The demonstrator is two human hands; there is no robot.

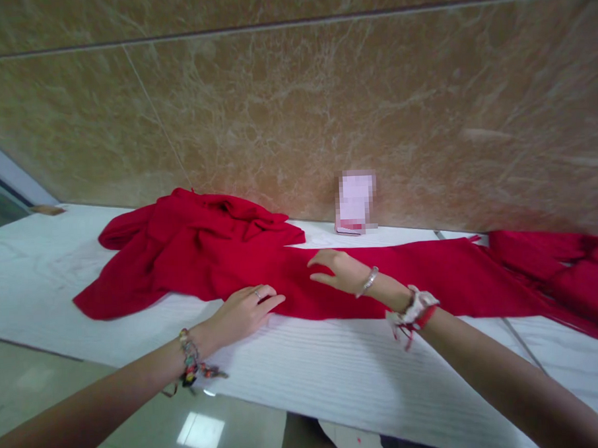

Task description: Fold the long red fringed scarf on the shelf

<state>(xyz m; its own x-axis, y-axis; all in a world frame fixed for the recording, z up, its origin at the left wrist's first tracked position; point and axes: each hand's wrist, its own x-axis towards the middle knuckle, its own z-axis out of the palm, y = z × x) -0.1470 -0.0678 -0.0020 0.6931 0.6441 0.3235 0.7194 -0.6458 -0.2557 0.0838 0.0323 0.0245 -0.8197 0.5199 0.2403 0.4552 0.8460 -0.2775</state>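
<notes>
A long piece of red cloth [405, 279] lies across the white tabletop, flat on the right and heaped in loose folds on the left. My left hand [243, 312] rests at the near edge of the cloth, close to where the heap meets the flat strip. Its fingers lie loosely on the fabric, and no grip shows. Over the middle of the strip is my right hand [343, 271], thumb and fingers apart with nothing between them. Whether its fingertips touch the cloth I cannot tell.
A second red bundle [578, 271] with loose strands sits at the right. Against the marbled wall [274, 119] leans a small upright pink-white object [356, 202], blurred out. A small brown piece [48, 210] lies at the far left. The white tabletop [335, 361] has a seam at right.
</notes>
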